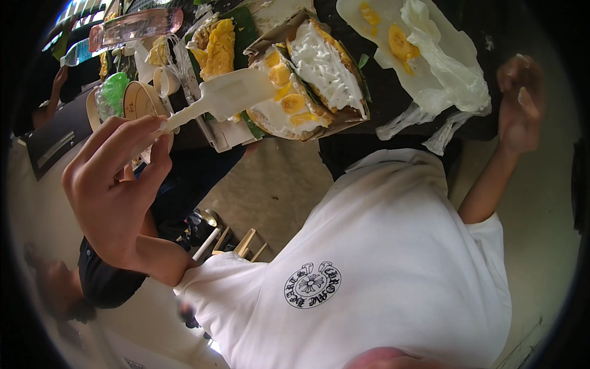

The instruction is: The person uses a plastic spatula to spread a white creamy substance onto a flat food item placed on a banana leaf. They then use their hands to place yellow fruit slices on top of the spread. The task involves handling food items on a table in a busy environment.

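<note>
My left hand (114, 184) pinches the handle end of a white plastic spatula (236, 92) between thumb and fingers. The spatula's flat blade reaches over the left edge of a cream-topped layer (286, 129) with banana slices and yellow fruit pieces. That layer lies in an opened cardboard box (350, 127), beside a second piece covered in white cream (324, 64). Whether the blade touches the cream, I cannot tell. Off to the right, my right hand (521, 101) is raised with its fingers apart and holds nothing. Nearest to it is a crumpled clear plastic bag (442, 67).
Banana slices (399, 43) lie on a pale sheet at the back right. Yellow cake (220, 49) on green leaf stands left of the box. Paper cups (140, 101), a green plastic bag (112, 92) and a pink clear container (135, 29) crowd the left. Another person's dark sleeve (107, 280) is at the left.
</note>
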The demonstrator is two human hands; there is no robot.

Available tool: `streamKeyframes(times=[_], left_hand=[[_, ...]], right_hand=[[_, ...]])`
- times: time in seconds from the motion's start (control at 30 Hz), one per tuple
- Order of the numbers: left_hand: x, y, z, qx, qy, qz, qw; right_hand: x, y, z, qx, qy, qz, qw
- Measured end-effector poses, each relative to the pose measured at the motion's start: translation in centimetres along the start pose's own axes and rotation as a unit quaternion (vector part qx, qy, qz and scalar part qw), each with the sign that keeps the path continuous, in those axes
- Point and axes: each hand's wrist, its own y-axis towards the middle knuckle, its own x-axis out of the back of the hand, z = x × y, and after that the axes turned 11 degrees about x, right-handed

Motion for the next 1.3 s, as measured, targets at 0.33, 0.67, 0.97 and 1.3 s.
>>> streamKeyframes(times=[0.33,0.67,0.97,1.3], left_hand=[[0.4,0.1,0.2,-0.03,0.018,-0.012,0.999],[1.8,-0.7,0.8,-0.004,0.01,0.016,1.0],[-2.3,-6.9,6.3,0.104,-0.139,-0.218,0.961],[-9.9,-11.3,5.4,0.07,-0.245,-0.267,0.929]], right_hand=[[-0.2,0.0,0.0,0.005,-0.005,-0.005,1.0],[0.5,0.2,-0.3,-0.004,0.019,-0.003,1.0],[-0.4,0.0,-0.5,-0.009,-0.002,-0.022,1.0],[-4.6,2.3,6.3,0.052,0.13,0.038,0.989]])
